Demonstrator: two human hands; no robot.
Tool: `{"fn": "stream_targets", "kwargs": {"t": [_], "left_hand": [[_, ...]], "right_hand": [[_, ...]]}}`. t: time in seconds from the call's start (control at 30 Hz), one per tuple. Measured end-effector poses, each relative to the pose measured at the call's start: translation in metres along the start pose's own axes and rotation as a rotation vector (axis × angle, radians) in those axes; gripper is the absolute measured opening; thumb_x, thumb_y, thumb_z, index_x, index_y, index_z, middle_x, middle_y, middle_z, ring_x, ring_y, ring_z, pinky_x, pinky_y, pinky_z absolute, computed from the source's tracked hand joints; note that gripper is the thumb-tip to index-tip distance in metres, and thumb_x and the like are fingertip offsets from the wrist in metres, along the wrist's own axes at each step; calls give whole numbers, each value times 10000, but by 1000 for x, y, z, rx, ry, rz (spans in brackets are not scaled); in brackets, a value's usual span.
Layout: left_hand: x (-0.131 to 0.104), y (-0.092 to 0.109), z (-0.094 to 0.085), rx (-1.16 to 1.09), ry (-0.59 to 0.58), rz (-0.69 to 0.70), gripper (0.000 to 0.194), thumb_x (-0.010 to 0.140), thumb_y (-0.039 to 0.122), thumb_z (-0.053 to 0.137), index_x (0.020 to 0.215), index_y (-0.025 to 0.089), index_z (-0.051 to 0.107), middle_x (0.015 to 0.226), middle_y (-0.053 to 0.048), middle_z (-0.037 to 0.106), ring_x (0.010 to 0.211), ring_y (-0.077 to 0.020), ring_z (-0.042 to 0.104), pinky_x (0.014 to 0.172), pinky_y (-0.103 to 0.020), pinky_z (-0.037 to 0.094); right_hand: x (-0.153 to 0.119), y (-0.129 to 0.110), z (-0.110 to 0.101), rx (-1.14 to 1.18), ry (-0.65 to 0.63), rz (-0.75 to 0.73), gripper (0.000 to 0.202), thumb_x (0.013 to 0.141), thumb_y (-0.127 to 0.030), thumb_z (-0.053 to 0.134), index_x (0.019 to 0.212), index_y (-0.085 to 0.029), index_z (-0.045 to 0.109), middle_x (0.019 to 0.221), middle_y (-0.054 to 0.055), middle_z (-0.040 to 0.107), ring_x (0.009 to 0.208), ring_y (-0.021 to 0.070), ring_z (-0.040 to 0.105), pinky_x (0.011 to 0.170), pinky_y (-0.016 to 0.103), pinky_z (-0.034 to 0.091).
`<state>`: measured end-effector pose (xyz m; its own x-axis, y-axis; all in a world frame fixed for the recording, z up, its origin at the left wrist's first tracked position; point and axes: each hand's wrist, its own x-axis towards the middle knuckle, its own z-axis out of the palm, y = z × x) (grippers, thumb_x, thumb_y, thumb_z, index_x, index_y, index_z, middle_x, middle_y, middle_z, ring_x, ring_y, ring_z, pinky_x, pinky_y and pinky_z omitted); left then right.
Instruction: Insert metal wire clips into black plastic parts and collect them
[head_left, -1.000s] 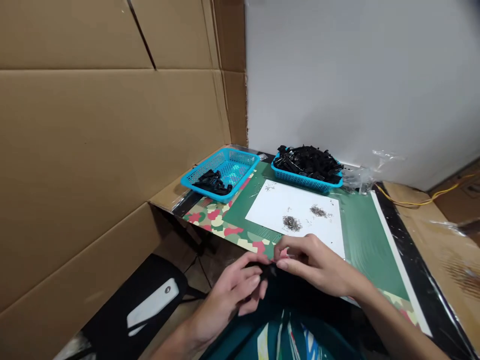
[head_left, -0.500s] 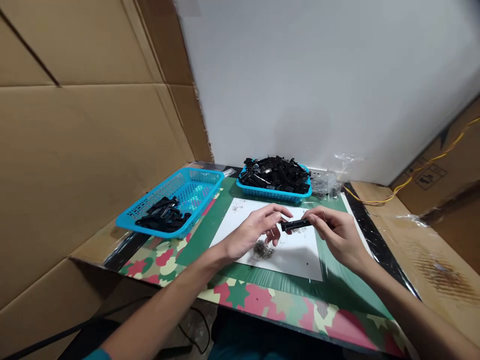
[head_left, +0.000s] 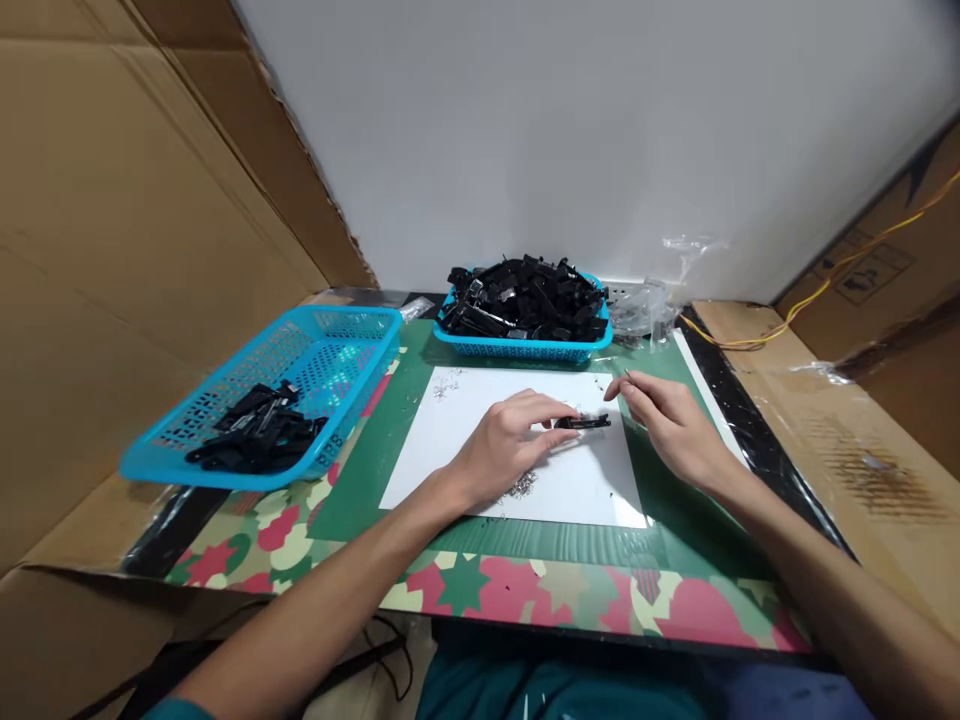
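Note:
My left hand (head_left: pixel 517 440) grips a narrow black plastic part (head_left: pixel 589 423) between thumb and fingers, above the white sheet (head_left: pixel 420 470). The part points right, toward my other hand. My right hand (head_left: pixel 667 415) is apart from it, thumb and fingers pinched together. A thin dark tip shows at those fingers, too small to name. Small springy-looking metal bits (head_left: pixel 523 485) lie heaped on the sheet, partly behind my left hand. More tiny metal pieces (head_left: pixel 444 385) are scattered at the sheet's far left corner.
A blue basket (head_left: pixel 525 350) heaped with black parts stands at the back. Another blue basket (head_left: pixel 375 375), at left, holds several black parts. Clear plastic bags (head_left: pixel 645 310) lie at back right, near a yellow cable (head_left: pixel 795 310). Cardboard (head_left: pixel 112 250) walls the left side.
The black part has passed from my right hand to my left, which has closed on it. My right hand has drawn away from the part. The view has shifted.

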<state>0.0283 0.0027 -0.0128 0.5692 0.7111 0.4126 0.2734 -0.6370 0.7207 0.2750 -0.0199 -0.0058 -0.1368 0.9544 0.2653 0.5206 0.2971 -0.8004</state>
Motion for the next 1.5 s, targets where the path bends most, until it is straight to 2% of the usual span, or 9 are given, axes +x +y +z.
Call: {"fn": "stream_targets", "kwargs": {"t": [0.1,0.17,0.27,0.37,0.47,0.57,0.8,1.03,1.5], "left_hand": [[-2,-1,4,-23,-5,31,220,979,293,722,1159,186,792,1105,-88,776,1016,-201,714,908,-336,561],[-3,-2,6,-17,-9,49,199,969,282,737,1130,180,793,1061,-80,794,983,-202,716,888,-343,556],[-4,-2,8,24,-2,50,178,927,296,790,1066,186,792,964,-56,811,895,-206,709,857,-364,530],[-5,-3,11,55,-4,28,178,878,313,841,997,190,790,894,-37,800,799,-190,689,828,-358,511],[-7,-7,14,70,-27,67,177,858,291,860,984,192,784,904,-32,800,809,-185,697,834,-349,505],[-8,-10,18,104,-30,109,169,847,276,870,963,188,784,880,-21,796,805,-183,708,825,-346,495],[-8,-10,20,137,13,136,124,822,219,883,891,186,785,839,5,803,746,-161,717,793,-339,474],[-9,-10,19,176,-13,129,61,848,226,856,854,208,797,799,25,800,734,-148,716,821,-345,445],[-10,-10,23,150,-49,157,124,912,230,734,796,194,760,753,11,782,670,-145,688,841,-360,459]], "right_hand": [[-1,1,-3,-106,-10,-109,335,1095,-375,465,1039,-199,744,1041,75,656,953,214,650,858,362,495],[-2,0,-4,-164,28,-165,292,1082,-357,514,1085,-215,769,1102,92,647,1015,228,657,896,393,511],[-5,-7,-4,-128,88,-139,209,1042,-347,614,1002,-217,772,1017,79,714,918,218,700,835,386,553],[-9,-16,1,104,76,7,152,996,-355,694,979,-210,737,856,46,759,762,198,736,740,358,594],[-10,-21,11,341,33,114,216,970,-406,723,921,-198,693,760,30,745,662,185,736,672,340,620],[-11,-22,19,434,13,156,292,936,-463,757,866,-194,667,718,24,734,615,180,730,625,327,630],[-16,-22,28,246,57,115,206,956,-365,745,855,-199,676,705,20,751,623,184,749,617,301,594],[-20,-26,31,66,68,42,164,969,-299,719,839,-203,689,703,11,758,613,174,741,605,286,548],[-27,-28,36,-173,157,-87,205,964,-285,694,781,-194,709,679,20,749,578,160,706,585,281,495]]}}
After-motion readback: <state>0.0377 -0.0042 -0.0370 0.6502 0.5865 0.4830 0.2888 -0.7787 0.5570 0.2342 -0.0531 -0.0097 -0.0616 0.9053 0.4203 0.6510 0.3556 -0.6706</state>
